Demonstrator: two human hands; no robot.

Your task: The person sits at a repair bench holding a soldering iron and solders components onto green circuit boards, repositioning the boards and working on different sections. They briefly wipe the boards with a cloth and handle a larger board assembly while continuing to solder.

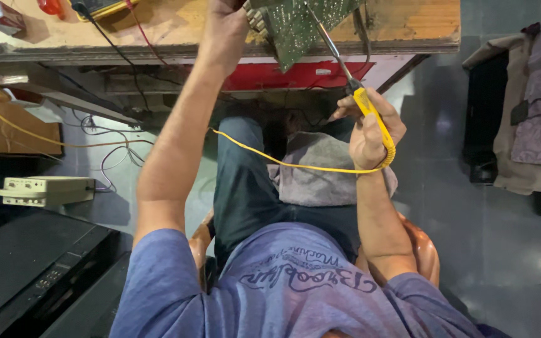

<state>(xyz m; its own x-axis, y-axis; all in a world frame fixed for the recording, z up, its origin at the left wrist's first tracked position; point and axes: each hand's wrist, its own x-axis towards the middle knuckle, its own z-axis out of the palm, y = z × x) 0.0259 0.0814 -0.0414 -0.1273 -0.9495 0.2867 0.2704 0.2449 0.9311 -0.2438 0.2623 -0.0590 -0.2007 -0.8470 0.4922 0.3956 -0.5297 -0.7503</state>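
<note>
Risking a slipped tip or scorched trace: right hand (370, 128) gripping the yellow-handled soldering iron (352, 81) against the green circuit board (302, 25), left hand (223, 28) propping it tilted at the surface's near edge, yellow cord (295, 164) dangling across the lap.

A workbench (408, 25) runs across the top of the frame. At its near edge, top centre, a circuit board (298, 28) tilts over the edge, the left hand (226, 25) on its left side. To the right and below, the right hand (370, 128) holds a soldering iron (352, 87) whose tip touches the board. Its cord (283, 163) trails left across the lap to the left edge. A cloth (320, 172) lies on the lap, centre. A small box (48, 189) sits at middle left, a draped chair (527, 106) at the right edge.
</note>
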